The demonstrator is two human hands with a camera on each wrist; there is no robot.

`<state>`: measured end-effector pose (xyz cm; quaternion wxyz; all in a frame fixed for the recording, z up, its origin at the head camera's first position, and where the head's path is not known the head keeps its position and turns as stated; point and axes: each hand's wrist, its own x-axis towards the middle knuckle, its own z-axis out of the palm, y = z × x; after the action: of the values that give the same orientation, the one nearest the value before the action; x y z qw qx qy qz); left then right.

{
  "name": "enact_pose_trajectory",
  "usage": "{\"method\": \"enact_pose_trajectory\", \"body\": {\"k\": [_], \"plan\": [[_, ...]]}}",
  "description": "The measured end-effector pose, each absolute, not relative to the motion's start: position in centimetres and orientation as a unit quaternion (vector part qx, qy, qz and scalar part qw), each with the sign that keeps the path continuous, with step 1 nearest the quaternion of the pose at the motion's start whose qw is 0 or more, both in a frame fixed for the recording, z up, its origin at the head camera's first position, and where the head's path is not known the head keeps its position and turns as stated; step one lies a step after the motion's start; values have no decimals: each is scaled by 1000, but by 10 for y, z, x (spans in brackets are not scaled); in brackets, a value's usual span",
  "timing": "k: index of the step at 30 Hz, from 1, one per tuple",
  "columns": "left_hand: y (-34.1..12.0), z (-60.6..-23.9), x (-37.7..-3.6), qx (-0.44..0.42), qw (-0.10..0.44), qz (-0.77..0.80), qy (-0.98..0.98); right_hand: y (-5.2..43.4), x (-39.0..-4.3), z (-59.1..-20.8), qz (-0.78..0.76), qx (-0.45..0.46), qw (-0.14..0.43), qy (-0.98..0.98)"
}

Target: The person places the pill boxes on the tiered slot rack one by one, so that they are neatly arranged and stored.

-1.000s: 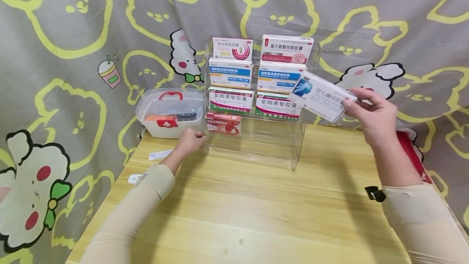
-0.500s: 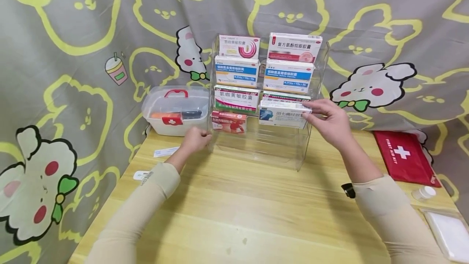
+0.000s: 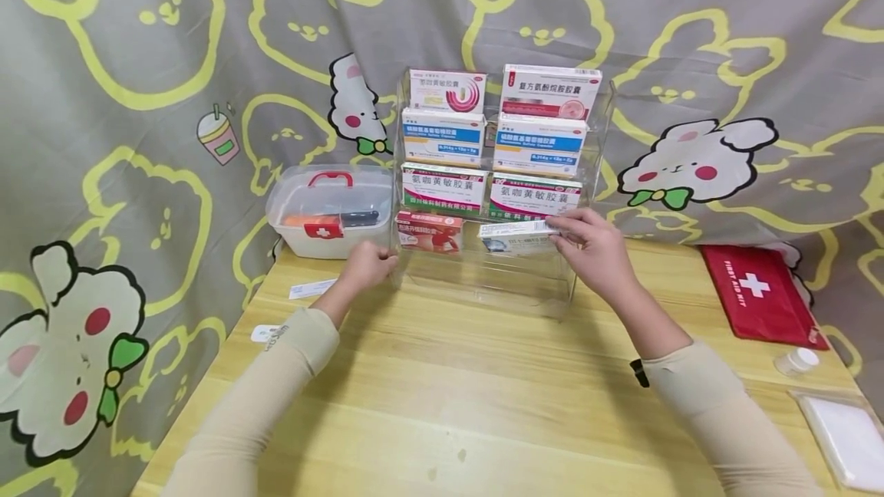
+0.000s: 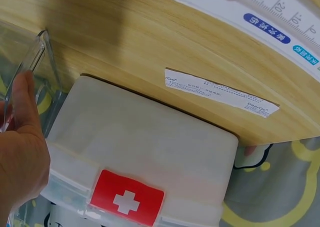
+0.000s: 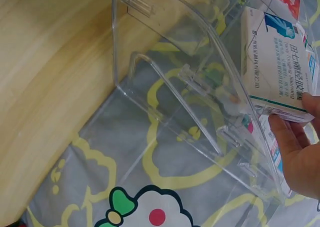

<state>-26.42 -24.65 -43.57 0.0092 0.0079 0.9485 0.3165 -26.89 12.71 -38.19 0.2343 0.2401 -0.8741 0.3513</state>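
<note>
My left hand (image 3: 366, 264) holds the left side edge of a clear tiered display rack (image 3: 483, 291); in the left wrist view the thumb (image 4: 24, 99) lies along that clear panel. My right hand (image 3: 595, 250) pinches the right end of a white medicine box (image 3: 516, 239) with a blue picture on it. This box tilts at the lower right of the rack, just under a green and magenta box (image 3: 535, 194). Beside it, a red medicine box (image 3: 428, 233) sits in the same row. In the right wrist view, thumb and fingers grip the box's (image 5: 275, 57) end.
Pairs of boxes, such as a blue and white one (image 3: 541, 146), fill the upper tiers. Left of the rack stands a first-aid case (image 3: 331, 242). A paper strip (image 3: 311, 288) lies before it. At right are a red pouch (image 3: 763, 297), a small bottle (image 3: 797, 361) and a white packet (image 3: 844, 436).
My right hand has brought the white medicine box left from beside the rack, then lower, onto the row next to the red box. The left hand stays at the rack's edge.
</note>
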Motion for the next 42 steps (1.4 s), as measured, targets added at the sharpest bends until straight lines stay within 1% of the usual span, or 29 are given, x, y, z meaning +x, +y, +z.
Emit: {"method": "enact_pose_trajectory", "body": {"k": [4, 7, 12, 14, 16, 19, 23, 25, 27, 34, 37, 42], "plan": [[-250, -436, -265, 4, 19, 316, 949, 122, -271, -385, 325, 235, 234, -886], [-254, -437, -266, 1, 21, 317, 948, 118, -274, -383, 269, 245, 246, -898], [-259, -436, -267, -1, 22, 316, 949, 112, -280, -380, 143, 299, 314, -890], [-259, -436, -268, -1, 24, 319, 948, 112, -281, -379, 110, 308, 340, -882], [-259, -435, -268, 4, 26, 318, 948, 112, -281, -377, 79, 309, 352, -880], [-259, -435, -268, 2, 27, 319, 947, 113, -281, -376, 38, 302, 340, -890], [-260, -434, -268, -1, 32, 319, 947, 114, -279, -374, -16, 288, 297, -910], [-260, -433, -269, -2, 35, 319, 947, 113, -279, -374, -35, 283, 284, -915], [-261, -432, -269, 1, 35, 318, 947, 111, -280, -373, -47, 282, 285, -915], [-265, -430, -271, 9, 26, 314, 949, 101, -288, -375, -46, 278, 346, -895], [-270, -432, -270, 18, 20, 310, 950, 95, -291, -374, -49, 273, 341, -898], [-274, -437, -267, 34, 16, 314, 949, 87, -297, -367, -71, 262, 301, -914]]}}
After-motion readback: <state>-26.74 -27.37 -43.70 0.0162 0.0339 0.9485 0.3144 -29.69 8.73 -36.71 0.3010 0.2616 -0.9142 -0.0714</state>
